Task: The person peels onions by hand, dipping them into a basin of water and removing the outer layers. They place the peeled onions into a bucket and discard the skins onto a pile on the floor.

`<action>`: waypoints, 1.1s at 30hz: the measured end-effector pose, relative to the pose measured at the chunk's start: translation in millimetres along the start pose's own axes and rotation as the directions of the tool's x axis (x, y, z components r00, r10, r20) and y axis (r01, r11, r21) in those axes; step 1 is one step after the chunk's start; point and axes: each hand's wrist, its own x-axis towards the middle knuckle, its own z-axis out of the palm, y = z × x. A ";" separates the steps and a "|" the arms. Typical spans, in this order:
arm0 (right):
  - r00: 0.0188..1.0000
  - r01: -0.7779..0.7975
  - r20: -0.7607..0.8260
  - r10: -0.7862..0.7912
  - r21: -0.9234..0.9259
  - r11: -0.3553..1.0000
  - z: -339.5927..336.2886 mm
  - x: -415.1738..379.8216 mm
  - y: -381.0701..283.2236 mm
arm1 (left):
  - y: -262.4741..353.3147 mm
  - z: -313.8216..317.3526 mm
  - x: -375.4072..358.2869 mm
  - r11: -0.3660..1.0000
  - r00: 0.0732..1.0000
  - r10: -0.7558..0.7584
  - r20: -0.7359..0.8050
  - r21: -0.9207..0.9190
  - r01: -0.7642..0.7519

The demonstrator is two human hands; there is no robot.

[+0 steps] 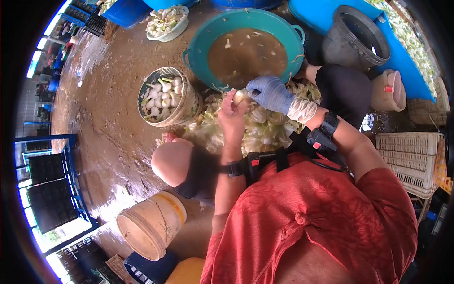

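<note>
My left hand (231,116) is bare and closed around a white bulb (240,97), which looks like an onion or garlic. My right hand (272,93), in a blue glove, grips a small dark-handled tool (256,93) right beside the bulb; its blade or tip cannot be made out. Below both hands lies a heap of pale green and white peelings (257,125). A bucket of white bulbs (163,100), some with short green stems, stands to the left. Just beyond my hands is a large green tub (201,49) of murky brown water with scraps floating in it.
A pale basin (182,26) of bulbs or peelings stands beyond the bucket. At right are a black bucket (331,45), a smaller beige bucket (396,92) and a white crate (406,156). A white pail (151,225) lies tipped at lower left on wet brown floor (109,113).
</note>
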 end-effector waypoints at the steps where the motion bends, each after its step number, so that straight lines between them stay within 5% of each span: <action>1: 1.000 0.001 0.002 -0.001 0.000 1.000 -0.8 0.3 -3.2 | -5.7 -2.5 -0.2 0.994 0.998 0.055 -0.002 0.091 -0.055; 3: 0.986 0.097 0.153 -0.062 -0.232 0.968 -0.5 -0.2 -7.2 | -12.1 -6.0 0.2 0.978 0.994 0.107 0.002 0.180 -0.105; 8: 0.975 0.067 0.222 -0.003 -0.282 0.957 9.7 1.9 -4.9 | -23.8 -10.0 5.1 0.868 0.948 0.315 0.037 0.393 -0.303; 12: 0.987 -0.001 0.158 0.041 -0.246 0.969 24.4 2.6 6.2 | -16.2 -10.5 3.2 0.903 0.985 0.172 0.007 0.399 -0.160; 14: 0.987 -0.055 0.144 0.077 -0.148 0.988 28.8 4.9 14.7 | -10.7 -11.1 3.5 0.978 0.998 -0.067 0.003 0.199 0.065; 18: 0.981 -0.167 0.104 0.166 -0.002 0.986 32.8 9.0 35.4 | -17.3 -9.6 9.4 0.994 0.994 -0.106 -0.005 0.033 0.106; 20: 0.966 -0.223 0.134 0.220 0.011 0.975 40.8 6.2 57.8 | -9.4 -8.8 7.6 0.974 0.993 -0.104 0.056 -0.197 0.113; 22: 0.853 -0.304 0.321 0.411 -0.334 0.892 44.0 1.4 69.9 | -9.6 -13.0 7.0 0.933 0.985 -0.121 0.122 -0.324 0.154; 24: 0.862 -0.311 0.275 0.426 -0.378 0.872 37.6 -17.6 76.5 | -1.3 -11.4 9.9 0.676 0.967 -0.001 0.255 -0.712 0.189; 26: 0.844 -0.392 0.264 0.467 -0.292 0.873 26.4 -17.5 85.0 | -5.9 -15.3 17.2 0.618 0.951 0.061 0.303 -0.760 0.202; 27: 0.900 -0.384 0.250 0.357 0.065 0.921 23.6 -18.2 89.3 | -8.4 -15.8 16.2 0.616 0.954 0.028 0.299 -0.757 0.219; 28: 0.899 -0.379 0.256 0.354 0.055 0.924 22.6 -19.6 94.1 | -12.0 -15.9 15.0 0.616 0.954 -0.012 0.299 -0.749 0.242; 30: 0.980 -0.172 0.025 0.199 0.615 0.770 -2.3 -7.4 47.7 | -10.1 -6.3 14.8 0.647 0.959 -0.081 0.270 -0.718 0.257; 31: 0.978 -0.178 0.023 0.208 0.614 0.769 -5.3 -2.5 37.0 | -10.0 -2.7 14.6 0.726 0.968 -0.126 0.215 -0.645 0.238; 33: 0.978 0.193 -0.152 -0.145 0.375 0.907 -7.5 3.7 23.8 | -12.0 4.9 13.2 0.866 0.987 -0.119 0.103 -0.475 0.154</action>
